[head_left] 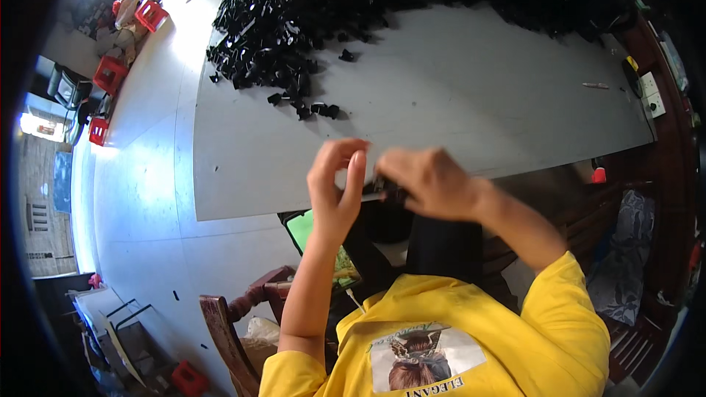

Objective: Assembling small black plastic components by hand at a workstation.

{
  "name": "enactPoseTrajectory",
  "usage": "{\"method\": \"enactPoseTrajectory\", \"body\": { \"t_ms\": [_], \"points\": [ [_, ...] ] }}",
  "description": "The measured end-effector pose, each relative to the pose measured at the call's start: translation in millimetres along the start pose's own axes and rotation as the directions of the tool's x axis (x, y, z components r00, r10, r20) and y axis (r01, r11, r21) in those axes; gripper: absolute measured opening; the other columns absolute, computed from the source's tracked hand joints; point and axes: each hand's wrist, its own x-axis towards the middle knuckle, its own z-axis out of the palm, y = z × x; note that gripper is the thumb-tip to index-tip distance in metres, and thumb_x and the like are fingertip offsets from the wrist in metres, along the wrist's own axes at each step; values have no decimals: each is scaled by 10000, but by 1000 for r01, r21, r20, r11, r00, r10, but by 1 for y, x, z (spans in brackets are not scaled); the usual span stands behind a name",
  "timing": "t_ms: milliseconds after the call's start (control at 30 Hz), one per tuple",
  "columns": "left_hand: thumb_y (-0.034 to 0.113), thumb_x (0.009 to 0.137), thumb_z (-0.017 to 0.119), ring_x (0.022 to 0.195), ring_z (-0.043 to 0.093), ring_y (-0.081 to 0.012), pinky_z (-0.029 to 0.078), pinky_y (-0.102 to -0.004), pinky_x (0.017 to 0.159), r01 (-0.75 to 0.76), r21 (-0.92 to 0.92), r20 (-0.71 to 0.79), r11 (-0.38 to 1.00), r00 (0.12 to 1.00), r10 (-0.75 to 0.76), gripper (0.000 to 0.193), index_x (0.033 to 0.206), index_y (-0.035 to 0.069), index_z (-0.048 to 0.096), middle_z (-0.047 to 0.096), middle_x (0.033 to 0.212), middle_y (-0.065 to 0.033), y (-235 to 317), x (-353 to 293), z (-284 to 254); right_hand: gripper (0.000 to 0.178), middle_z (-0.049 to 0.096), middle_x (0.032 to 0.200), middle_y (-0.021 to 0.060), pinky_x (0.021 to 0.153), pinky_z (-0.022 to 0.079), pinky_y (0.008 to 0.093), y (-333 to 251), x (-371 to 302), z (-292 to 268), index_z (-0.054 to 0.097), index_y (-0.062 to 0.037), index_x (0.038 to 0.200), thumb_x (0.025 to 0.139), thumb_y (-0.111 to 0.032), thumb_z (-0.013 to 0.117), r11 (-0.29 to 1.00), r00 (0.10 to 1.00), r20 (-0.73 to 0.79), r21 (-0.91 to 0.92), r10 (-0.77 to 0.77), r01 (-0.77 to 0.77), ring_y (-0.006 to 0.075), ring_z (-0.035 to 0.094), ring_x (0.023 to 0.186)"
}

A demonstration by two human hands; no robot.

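My left hand (334,185) is raised just over the table's near edge. Its thumb and forefinger curl into a loop with the tips nearly together; anything between them is too small to make out. Close to its right, my right hand (434,180) is closed, knuckles up and slightly blurred. A small black piece (391,192) shows under its fingers, partly hidden. Beyond both hands, a heap of small glossy black pieces (257,40) lies on the grey tabletop (441,88). Several loose black pieces (323,110) are scattered at the heap's near side.
Along the far edge the dark mass continues into shadow. A thin pen-like item (596,85) lies at the table's right. A white power socket (651,95) is beyond it. Red plastic stools (110,75) stand on the left floor; a wooden chair (220,327) is beside me.
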Motion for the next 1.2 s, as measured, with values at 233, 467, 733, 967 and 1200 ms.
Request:
{"method": "enactPoseTrajectory", "body": {
  "t_ms": [233,467,733,967,1200],
  "points": [
    [109,854,622,611,568,-220,473,-340,594,-32,753,-68,657,990,126,146,999,101,607,550,771,-71,-28,44,-4,257,617,864,90,711,482,373,123,104,-20,639,-59,883,811,-295,715,893,835,-421,-115,353,-436,282,606,825],
    [106,854,615,649,595,-238,460,-347,581,-22,754,-64,656,992,106,50,889,96,581,572,763,-53,-36,47,0,422,336,1499,57,1079,253,581,178,176,-8,597,-346,1228,818,-377,690,754,859,-321,-418,399,-506,367,230,1390],
    [168,812,691,599,574,-220,439,-341,558,11,744,-43,668,999,33,172,802,81,544,551,782,-29,-31,47,2,432,459,1407,54,1083,245,599,204,146,3,612,-344,1198,780,-334,719,773,878,-365,-441,309,-455,390,251,1373],
    [149,804,676,653,571,-276,442,-376,577,-14,696,-29,718,998,47,159,789,72,538,525,816,-59,-31,46,-2,417,496,1368,64,1099,318,464,163,67,-12,647,-251,1161,758,-188,735,888,946,-296,-389,132,-246,401,305,1338],
    [16,764,704,658,590,-175,478,-287,599,-33,397,-9,917,999,40,159,806,27,551,563,849,-53,-20,29,-7,458,419,1454,61,1128,265,499,115,16,-32,620,-271,1227,789,-188,730,943,982,-157,-294,110,-152,379,230,1393]
  ]
}}
